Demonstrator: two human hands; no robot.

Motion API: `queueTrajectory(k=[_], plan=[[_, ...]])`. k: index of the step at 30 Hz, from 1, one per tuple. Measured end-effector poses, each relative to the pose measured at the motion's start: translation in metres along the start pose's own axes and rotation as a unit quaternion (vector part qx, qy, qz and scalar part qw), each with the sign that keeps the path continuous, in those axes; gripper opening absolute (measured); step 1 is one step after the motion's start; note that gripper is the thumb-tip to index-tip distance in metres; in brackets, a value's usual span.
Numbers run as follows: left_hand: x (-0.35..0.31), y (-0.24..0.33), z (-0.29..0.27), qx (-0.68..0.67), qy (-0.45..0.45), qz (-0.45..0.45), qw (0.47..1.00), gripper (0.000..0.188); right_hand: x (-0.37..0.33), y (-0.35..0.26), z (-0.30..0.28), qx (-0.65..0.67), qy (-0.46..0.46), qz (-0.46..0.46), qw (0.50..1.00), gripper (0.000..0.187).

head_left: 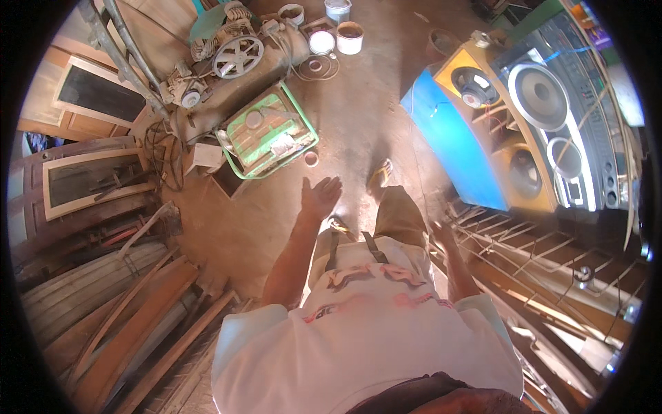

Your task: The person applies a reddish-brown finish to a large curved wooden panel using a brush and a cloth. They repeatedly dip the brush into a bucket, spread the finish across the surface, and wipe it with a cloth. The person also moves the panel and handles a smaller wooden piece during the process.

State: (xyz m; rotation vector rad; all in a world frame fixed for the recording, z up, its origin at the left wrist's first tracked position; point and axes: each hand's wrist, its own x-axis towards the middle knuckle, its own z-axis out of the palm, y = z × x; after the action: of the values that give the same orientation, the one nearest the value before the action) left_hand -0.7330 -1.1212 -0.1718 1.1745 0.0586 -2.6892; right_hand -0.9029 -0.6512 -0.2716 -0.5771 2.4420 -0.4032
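My left hand (321,198) is held out in front of me with nothing in it, its fingers stretched and slightly apart. Low at my right side hangs my right hand (440,233), beside my trouser leg; it is seen edge-on, its fingers look extended, and no object shows in it. Ahead of the left hand, a dusty machine in a green tubular frame (298,153), like a portable generator, stands on the floor. A small round cup-like piece (311,159) lies between that frame and my left hand. My sandalled foot (380,174) is forward on the ground.
Large speaker cabinets (455,148) stand at right, above a metal rod rack (524,252). A spoked pulley wheel (238,56) belongs to machinery at far left. Buckets (349,38) stand farther ahead. Framed panels (96,179) and wooden planks (131,331) line the left.
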Motion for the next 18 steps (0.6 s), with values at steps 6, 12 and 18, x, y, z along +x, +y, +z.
queueTrajectory(k=[6,12,18], plan=[[0.039,0.086,0.000,0.257,0.123,0.178,0.942,0.084,-0.016,0.064,-0.013,-0.080,-0.108,0.148,0.980,0.044],[0.043,0.101,-0.082,0.327,0.206,0.174,0.906,0.047,0.106,-0.025,-0.050,0.310,-0.005,0.147,0.939,0.041],[0.073,0.054,-0.030,0.541,0.201,0.218,0.787,0.033,0.260,-0.122,-0.184,0.399,-0.045,0.174,0.899,0.043]])
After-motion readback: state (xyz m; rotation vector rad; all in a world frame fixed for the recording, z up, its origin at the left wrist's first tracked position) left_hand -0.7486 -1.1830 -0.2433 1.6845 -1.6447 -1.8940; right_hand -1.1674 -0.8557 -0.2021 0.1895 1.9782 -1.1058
